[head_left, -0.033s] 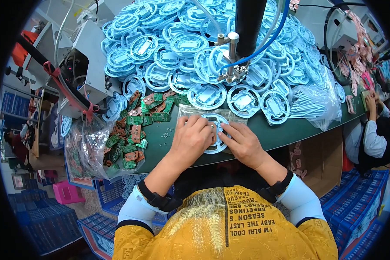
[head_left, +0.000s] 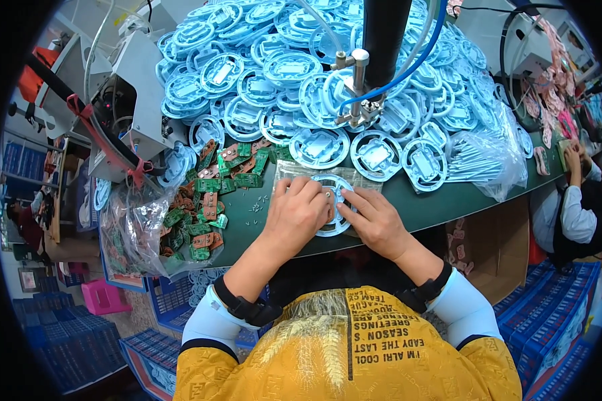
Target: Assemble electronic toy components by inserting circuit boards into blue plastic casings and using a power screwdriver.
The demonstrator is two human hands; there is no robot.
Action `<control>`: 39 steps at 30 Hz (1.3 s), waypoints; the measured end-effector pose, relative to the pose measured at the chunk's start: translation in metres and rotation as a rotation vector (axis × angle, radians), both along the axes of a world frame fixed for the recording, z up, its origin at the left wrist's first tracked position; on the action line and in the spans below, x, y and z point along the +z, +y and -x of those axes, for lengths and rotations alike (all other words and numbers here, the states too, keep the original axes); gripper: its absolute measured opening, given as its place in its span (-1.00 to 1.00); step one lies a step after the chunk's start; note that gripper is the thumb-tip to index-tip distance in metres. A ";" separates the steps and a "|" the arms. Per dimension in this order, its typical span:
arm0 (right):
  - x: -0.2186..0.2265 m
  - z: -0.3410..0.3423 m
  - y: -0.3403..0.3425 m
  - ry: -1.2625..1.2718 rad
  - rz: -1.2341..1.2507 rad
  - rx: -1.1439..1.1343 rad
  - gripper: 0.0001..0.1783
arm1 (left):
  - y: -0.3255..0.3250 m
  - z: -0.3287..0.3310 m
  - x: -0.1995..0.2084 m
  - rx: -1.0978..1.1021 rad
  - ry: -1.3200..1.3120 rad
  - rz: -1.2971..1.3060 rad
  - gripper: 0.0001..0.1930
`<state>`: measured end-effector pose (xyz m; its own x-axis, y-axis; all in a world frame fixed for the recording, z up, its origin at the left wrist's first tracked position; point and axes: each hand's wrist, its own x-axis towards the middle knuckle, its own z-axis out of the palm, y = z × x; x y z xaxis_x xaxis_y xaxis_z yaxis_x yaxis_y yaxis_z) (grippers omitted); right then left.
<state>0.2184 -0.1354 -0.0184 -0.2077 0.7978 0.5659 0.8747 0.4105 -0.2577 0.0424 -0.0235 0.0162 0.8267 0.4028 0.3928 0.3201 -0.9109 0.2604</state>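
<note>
In front of me lies a round light-blue plastic wheel-shaped part point(head_left: 333, 228) with a raised middle, on a clear plastic sheet point(head_left: 289, 170) near the table's front edge. My left hand point(head_left: 295, 212) is closed over its left side, fingers curled and tips bunched at the middle; whatever small thing they may pinch is hidden. From the right, my right hand point(head_left: 377, 222) grips the rim with thumb and bent fingers. To the left of my hands, tiny metal pieces point(head_left: 255, 206) are scattered beside a heap of green and brown circuit boards point(head_left: 211, 200).
A big pile of similar light-blue parts point(head_left: 291, 70) fills the back of the green table point(head_left: 247, 234). A black post point(head_left: 384, 40) with a metal fitting point(head_left: 360, 93) hangs above. Bagged light-blue parts point(head_left: 478, 160) lie right; a grey machine point(head_left: 137, 87) stands left. A co-worker's hands point(head_left: 574, 154) show far right.
</note>
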 end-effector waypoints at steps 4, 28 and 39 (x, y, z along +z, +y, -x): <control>-0.001 -0.001 -0.001 0.002 0.004 0.004 -0.63 | 0.000 0.006 0.000 -0.002 0.041 0.044 -0.73; 0.018 -0.194 -0.077 -0.417 0.319 -0.456 -0.91 | -0.005 0.028 0.010 0.111 0.215 0.427 -0.62; 0.019 -0.212 -0.095 -0.430 0.360 -0.527 -0.84 | -0.005 0.030 0.010 0.104 0.223 0.428 -0.66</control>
